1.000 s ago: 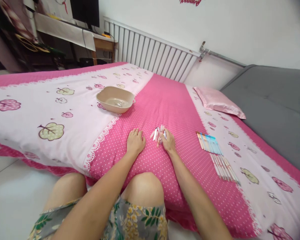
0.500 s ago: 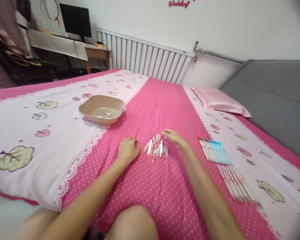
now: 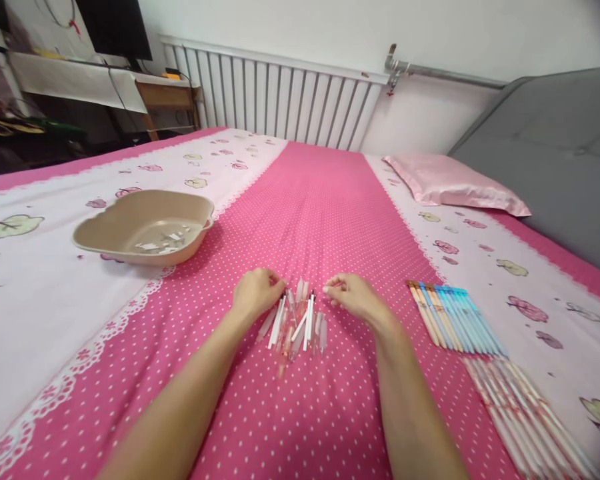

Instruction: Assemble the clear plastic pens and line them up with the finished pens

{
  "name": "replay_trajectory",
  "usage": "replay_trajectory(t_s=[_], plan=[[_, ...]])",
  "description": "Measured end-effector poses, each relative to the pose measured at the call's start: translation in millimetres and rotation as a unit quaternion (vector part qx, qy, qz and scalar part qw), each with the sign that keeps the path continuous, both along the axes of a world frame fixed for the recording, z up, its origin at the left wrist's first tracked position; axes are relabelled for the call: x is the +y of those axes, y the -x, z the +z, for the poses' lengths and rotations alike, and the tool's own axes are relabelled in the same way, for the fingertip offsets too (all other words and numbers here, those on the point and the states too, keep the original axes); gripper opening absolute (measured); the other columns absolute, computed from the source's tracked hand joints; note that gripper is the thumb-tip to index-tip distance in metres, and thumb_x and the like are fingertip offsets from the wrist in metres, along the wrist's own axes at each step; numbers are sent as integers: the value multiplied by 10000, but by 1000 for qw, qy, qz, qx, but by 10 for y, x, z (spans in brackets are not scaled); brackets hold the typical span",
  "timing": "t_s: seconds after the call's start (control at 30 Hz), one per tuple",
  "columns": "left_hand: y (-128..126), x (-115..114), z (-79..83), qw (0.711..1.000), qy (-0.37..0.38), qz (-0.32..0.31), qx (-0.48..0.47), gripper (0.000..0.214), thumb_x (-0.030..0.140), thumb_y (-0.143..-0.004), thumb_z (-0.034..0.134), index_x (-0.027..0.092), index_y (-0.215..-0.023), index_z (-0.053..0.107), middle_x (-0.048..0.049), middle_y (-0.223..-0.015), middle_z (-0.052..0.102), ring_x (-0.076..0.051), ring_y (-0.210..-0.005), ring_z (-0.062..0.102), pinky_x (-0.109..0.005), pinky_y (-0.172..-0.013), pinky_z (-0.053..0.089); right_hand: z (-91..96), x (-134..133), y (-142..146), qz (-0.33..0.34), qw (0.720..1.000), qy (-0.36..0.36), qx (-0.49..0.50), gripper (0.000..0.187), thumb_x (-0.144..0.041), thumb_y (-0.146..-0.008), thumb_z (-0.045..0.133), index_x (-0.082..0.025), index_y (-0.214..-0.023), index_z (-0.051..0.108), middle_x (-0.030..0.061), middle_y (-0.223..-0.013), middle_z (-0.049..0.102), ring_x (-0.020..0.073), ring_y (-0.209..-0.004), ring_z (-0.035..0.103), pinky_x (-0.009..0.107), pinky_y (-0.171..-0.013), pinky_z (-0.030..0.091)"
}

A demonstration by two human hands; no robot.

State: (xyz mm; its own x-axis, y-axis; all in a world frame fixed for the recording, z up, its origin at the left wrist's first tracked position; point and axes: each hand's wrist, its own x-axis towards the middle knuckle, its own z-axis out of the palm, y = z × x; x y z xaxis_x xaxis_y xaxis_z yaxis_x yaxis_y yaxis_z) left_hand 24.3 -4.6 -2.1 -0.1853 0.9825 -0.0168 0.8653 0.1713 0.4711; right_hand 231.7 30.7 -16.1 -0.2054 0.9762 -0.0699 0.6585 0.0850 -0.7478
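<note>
A loose pile of small pen parts lies on the pink dotted bedspread, with white sticks, some dark-tipped, among clear and pinkish tubes and caps. My left hand rests at the pile's upper left, its fingers bent together by the dark tip of a white stick. Whether they grip that stick is hidden. On the pile's other side, my right hand hovers with loosely curled fingers, thumb and fingertips apart, and no object visible in it. Further right lie a row of blue and beige pens and a row of pale pinkish pens.
A beige plastic basin with small whitish pieces inside stands left of the pile. A pink pillow lies at the far right by the grey headboard. Behind the bed are a white radiator and a desk.
My view has tipped down and come closer to the pile. My left hand has moved to the pile's upper edge; my right hand has drawn slightly back from it.
</note>
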Motion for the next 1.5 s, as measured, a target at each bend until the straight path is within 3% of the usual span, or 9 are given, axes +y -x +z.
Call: replay_trajectory(t_s=[0.13,0.27,0.47,0.63,0.87,1.07,1.33,1.4,1.5], plan=[[119,-61,-108,999,-5,-23,-28,232,332,-773,513,173,-736,679,-33,-685,677,-175,-656,615,-239,-574,404,27,-50,104,36,997,0,-68,232,-436,-700,625,-208,-657,610,24,-604,663,180,-569,619,253,-485,391],[189,-57,-152,992,30,-43,-111,236,353,-790,511,161,-753,642,-5,-534,614,-139,-496,581,-219,-498,408,21,-101,235,22,991,-12,-130,319,-497,-643,668,-216,-778,602,36,-685,669,195,-592,598,263,-475,356],[257,-111,-116,950,127,-110,-262,311,426,-777,569,131,-868,606,-4,-543,614,-115,-392,548,-197,-375,382,33,-161,348,14,989,12,-149,349,-363,-662,669,-200,-960,586,55,-795,664,214,-678,601,275,-535,364],[358,-106,-162,919,161,-190,-305,430,476,-703,659,108,-918,606,6,-503,589,-112,-412,544,-191,-397,396,121,-177,310,50,987,46,-143,273,-285,-718,609,-183,-969,572,27,-769,661,159,-652,584,240,-536,343],[356,-95,-183,919,161,-199,-301,398,451,-667,698,120,-861,593,14,-526,585,-101,-424,536,-188,-411,414,307,-201,151,101,979,90,-154,254,-279,-738,609,-156,-959,581,36,-795,671,151,-698,599,219,-542,359],[335,-94,-179,920,154,-209,-293,305,412,-731,632,119,-806,594,14,-498,561,-94,-416,516,-176,-397,388,280,-190,101,170,962,126,-172,353,-301,-565,770,-177,-851,605,-3,-750,664,141,-678,588,205,-538,376],[332,-109,-137,919,145,-214,-298,339,456,-733,619,125,-799,588,15,-508,561,-98,-414,518,-186,-402,396,252,-179,112,238,949,148,-145,121,-161,-626,685,-167,-736,635,-20,-666,650,114,-625,571,198,-548,389],[329,-114,-129,919,144,-212,-300,335,458,-746,604,128,-792,580,14,-507,558,-97,-409,514,-188,-396,390,247,-177,108,244,950,137,-139,90,-174,-637,679,-168,-714,632,-22,-660,642,109,-620,565,198,-554,388],[329,-114,-136,924,140,-199,-296,337,470,-766,580,133,-777,567,18,-485,542,-98,-396,507,-184,-380,368,242,-195,145,210,954,135,-165,185,-245,-581,740,-176,-671,594,-34,-608,612,111,-581,544,201,-506,360]])
